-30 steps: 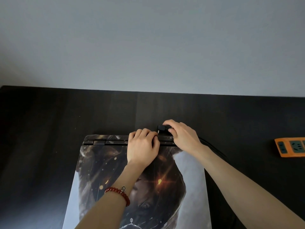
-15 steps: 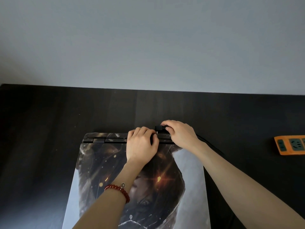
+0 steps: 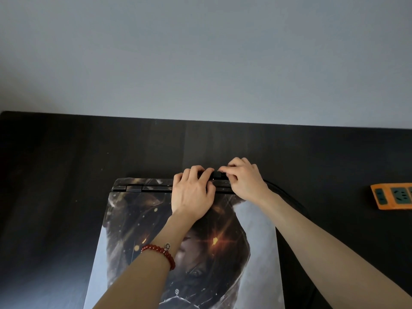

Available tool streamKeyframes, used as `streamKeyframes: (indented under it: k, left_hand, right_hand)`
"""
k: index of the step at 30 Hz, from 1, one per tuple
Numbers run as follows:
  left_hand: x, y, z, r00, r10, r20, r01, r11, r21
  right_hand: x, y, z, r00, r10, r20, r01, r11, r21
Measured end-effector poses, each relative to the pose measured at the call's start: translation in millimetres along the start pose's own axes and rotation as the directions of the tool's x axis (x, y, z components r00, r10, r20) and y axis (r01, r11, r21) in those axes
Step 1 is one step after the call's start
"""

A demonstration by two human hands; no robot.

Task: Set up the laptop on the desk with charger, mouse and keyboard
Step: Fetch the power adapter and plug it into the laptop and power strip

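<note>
Laptop lies closed on the bench — left hand curled over its rear edge to steady it, right hand pinching the charger plug at the back port.

bare forearms, red bead bracelet on left wrist

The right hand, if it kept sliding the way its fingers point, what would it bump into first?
The right hand points leftward, pinching the black charger plug. The left hand, gripping the laptop rear edge, would likely come first; their fingertips look nearly touching.
</note>
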State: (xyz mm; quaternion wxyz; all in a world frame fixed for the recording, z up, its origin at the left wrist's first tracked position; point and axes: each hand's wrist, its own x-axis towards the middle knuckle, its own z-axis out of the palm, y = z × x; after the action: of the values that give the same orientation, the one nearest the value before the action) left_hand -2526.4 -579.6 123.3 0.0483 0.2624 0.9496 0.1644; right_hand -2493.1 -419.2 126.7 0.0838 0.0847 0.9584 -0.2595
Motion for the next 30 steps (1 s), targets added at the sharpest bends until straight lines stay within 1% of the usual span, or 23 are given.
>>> streamKeyframes:
  k: [5,10,14,17,19,21,23,25,27,28,30]
  left_hand:
    - [1.3,-1.0,1.7,1.000,-0.012,0.020,0.012,1.000,0.001]
    - [0.9,-2.6,3.2,1.000,-0.005,-0.009,0.005,1.000,-0.016]
    - [4.5,-5.0,7.2,1.000,0.016,-0.015,-0.016,1.000,-0.006]
    - [-1.3,-4.3,3.7,1.000,0.019,0.017,-0.020,0.999,0.041]
    - [-14.7,-2.7,-0.3,0.999,-0.030,0.038,0.029,0.999,0.023]
    - [-43.0,-0.4,-9.6,0.995,-0.090,0.038,0.092,0.994,-0.059]
    - [-77.3,-2.0,-21.4,0.990,-0.141,0.009,0.141,0.976,-0.166]
    - [-119.0,-11.4,-36.8,0.979,-0.202,-0.013,0.194,0.953,-0.231]
    - [-163.3,-25.6,-48.8,0.960,-0.276,-0.052,0.256,0.936,-0.242]
    - [-182.5,-32.5,-51.7,0.945,-0.316,-0.081,0.289,0.927,-0.240]
    - [-234.4,-48.7,-60.1,0.896,-0.431,-0.108,0.402,0.890,-0.215]
  right_hand:
    - [-2.1,-2.8,2.6,1.000,-0.006,-0.014,0.005,1.000,-0.028]
    - [-3.1,-3.1,3.8,1.000,0.017,-0.010,-0.017,0.999,-0.044]
    - [-9.9,-11.4,8.0,0.997,0.070,0.024,-0.066,0.986,-0.155]
    - [-36.6,-21.5,13.7,0.994,0.101,-0.034,-0.106,0.975,-0.195]
    - [-63.8,-24.6,20.1,0.991,0.102,-0.089,-0.120,0.966,-0.228]
    - [-95.9,-30.7,27.6,0.988,0.122,-0.097,-0.140,0.967,-0.214]
    - [-125.0,-41.2,37.4,0.988,0.133,-0.084,-0.144,0.979,-0.146]
    - [-157.2,-61.3,46.6,0.991,0.122,-0.057,-0.124,0.992,-0.026]
    - [-190.8,-81.0,56.4,0.995,0.084,-0.047,-0.080,0.994,0.074]
    - [-203.1,-87.8,61.2,0.997,0.060,-0.040,-0.056,0.995,0.087]
    - [-231.1,-109.8,73.1,1.000,-0.008,0.004,0.008,0.997,0.081]
